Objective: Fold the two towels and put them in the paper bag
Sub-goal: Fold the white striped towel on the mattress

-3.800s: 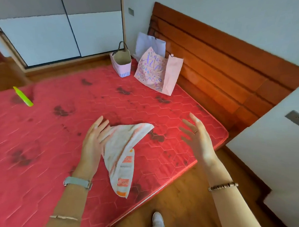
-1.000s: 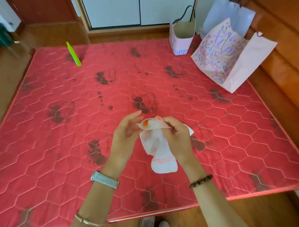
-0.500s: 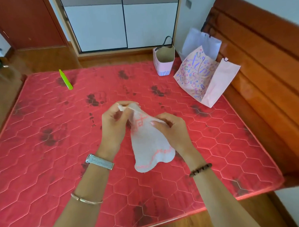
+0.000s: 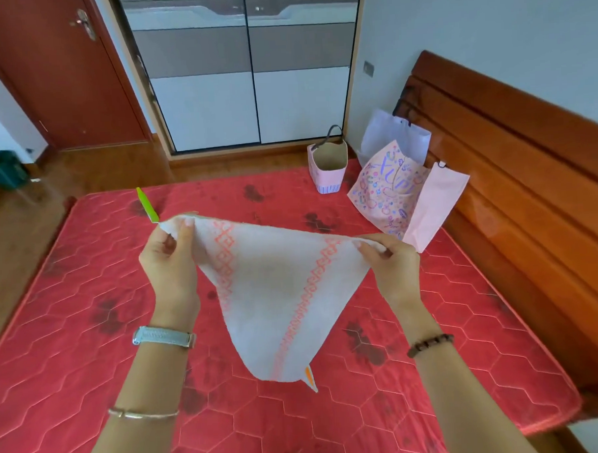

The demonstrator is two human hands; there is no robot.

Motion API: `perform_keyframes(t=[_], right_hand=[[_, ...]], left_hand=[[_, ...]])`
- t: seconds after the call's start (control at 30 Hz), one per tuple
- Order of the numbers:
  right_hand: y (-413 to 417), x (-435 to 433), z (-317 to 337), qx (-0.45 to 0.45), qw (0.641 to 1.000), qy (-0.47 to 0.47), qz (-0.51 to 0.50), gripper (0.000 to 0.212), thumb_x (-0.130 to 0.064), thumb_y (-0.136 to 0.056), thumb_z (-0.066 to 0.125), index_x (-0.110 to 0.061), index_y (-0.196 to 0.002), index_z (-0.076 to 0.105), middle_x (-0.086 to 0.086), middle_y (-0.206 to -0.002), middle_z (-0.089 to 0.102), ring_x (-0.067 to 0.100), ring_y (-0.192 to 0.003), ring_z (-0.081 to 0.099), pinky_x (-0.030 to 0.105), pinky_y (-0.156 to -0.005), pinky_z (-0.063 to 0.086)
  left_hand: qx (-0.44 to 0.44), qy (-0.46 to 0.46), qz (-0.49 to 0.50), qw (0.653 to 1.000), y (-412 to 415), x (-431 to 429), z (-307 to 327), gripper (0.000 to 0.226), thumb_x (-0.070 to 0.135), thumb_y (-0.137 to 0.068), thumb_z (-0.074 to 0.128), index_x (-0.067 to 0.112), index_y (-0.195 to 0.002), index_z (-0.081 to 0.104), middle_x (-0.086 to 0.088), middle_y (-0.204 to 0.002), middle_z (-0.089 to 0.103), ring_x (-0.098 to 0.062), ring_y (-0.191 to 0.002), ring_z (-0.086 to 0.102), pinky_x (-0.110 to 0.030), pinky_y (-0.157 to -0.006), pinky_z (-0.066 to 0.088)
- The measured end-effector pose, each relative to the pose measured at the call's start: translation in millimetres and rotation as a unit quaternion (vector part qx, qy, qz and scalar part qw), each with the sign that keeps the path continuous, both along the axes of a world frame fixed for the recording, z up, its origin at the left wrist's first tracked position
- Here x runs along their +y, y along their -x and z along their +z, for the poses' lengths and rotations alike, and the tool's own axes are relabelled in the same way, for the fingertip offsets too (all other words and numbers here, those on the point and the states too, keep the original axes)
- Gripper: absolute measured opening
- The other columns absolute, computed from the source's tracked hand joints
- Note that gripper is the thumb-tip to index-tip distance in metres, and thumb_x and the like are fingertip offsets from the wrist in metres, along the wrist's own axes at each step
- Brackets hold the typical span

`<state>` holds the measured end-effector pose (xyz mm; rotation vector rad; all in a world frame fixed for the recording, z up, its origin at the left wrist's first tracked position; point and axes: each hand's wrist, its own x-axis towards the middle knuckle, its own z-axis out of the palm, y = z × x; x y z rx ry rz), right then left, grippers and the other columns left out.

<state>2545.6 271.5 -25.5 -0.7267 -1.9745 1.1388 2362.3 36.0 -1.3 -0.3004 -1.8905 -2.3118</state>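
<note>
The white towel (image 4: 276, 295) with orange trim hangs above the red mattress (image 4: 73, 356), stretched by its two upper corners. The left hand (image 4: 170, 262) pinches one corner between thumb and fingers, the right hand (image 4: 392, 266) pinches the other, and the cloth sags to a point below them. Held this way (on the diagonal, it seems) the fold could go crooked, since the edges will not meet unless the corners come together squarely. A light pinch could also slip and drop a corner. The small paper bag (image 4: 327, 168) and the patterned bag (image 4: 388, 195) stand well apart from the towel, by the headboard (image 4: 510, 148). The leaning patterned one could tip or buckle when a towel is pushed in. No second towel is in view.
</note>
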Motion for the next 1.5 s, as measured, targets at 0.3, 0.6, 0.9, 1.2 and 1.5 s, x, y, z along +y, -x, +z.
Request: perform_keyframes(t=[0.3,0.6,0.9,1.2,1.5], right_hand=[[53.1,23.4,44.5,0.049,0.998,0.032,-0.03,0.009,-0.014,-0.091,0.065,-0.016,-0.093,0.073,-0.009,-0.078,0.067,-0.001,-0.072,0.057,0.02,-0.072,0.045],[120.5,63.3,116.9,0.095,0.995,-0.003,-0.021,0.018,-0.019,-0.095,0.06,-0.028,-0.081,0.066,-0.022,-0.073,0.06,-0.012,-0.07,0.054,0.016,-0.072,0.04],[148.9,60.6,149.1,0.146,0.989,-0.014,-0.006,0.047,-0.012,-0.096,0.057,-0.037,-0.059,0.041,-0.027,-0.047,0.045,-0.007,-0.051,0.039,0.009,-0.055,0.03],[123.4,22.6,90.6,0.116,0.993,0.009,0.003,0.031,-0.009,-0.095,0.058,-0.029,-0.071,0.059,-0.027,-0.06,0.054,-0.014,-0.061,0.05,0.005,-0.062,0.036],[42.4,-24.3,-59.3,-0.053,0.996,0.055,-0.04,0.016,-0.021,-0.094,0.059,-0.016,-0.102,0.072,-0.012,-0.082,0.064,0.006,-0.081,0.057,0.007,-0.066,0.039]], left_hand=[[-0.029,0.031,0.007,0.999,41.6,3.0,6.2,0.051,0.008,-0.087,0.073,0.015,-0.056,0.034,0.017,-0.051,0.027,-0.002,-0.052,0.024,-0.017,-0.051,0.024],[0.005,-0.01,-0.013,1.0,106.1,40.3,62.0,0.029,0.01,-0.089,0.072,0.015,-0.064,0.058,0.004,-0.076,0.058,-0.001,-0.069,0.05,-0.017,-0.065,0.041],[0.07,-0.027,-0.002,0.997,127.9,33.1,101.0,0.013,0.009,-0.09,0.069,0.011,-0.077,0.067,0.015,-0.08,0.07,0.002,-0.08,0.062,-0.019,-0.078,0.05],[0.015,0.026,0.005,1.0,98.4,-9.5,42.5,0.025,0.015,-0.091,0.071,0.005,-0.072,0.058,0.002,-0.064,0.042,-0.003,-0.058,0.036,-0.017,-0.056,0.035],[-0.154,0.084,0.033,0.984,15.8,-60.2,-101.1,0.024,0.017,-0.084,0.077,0.016,-0.065,0.062,-0.006,-0.077,0.05,-0.017,-0.071,0.045,-0.031,-0.066,0.043]])
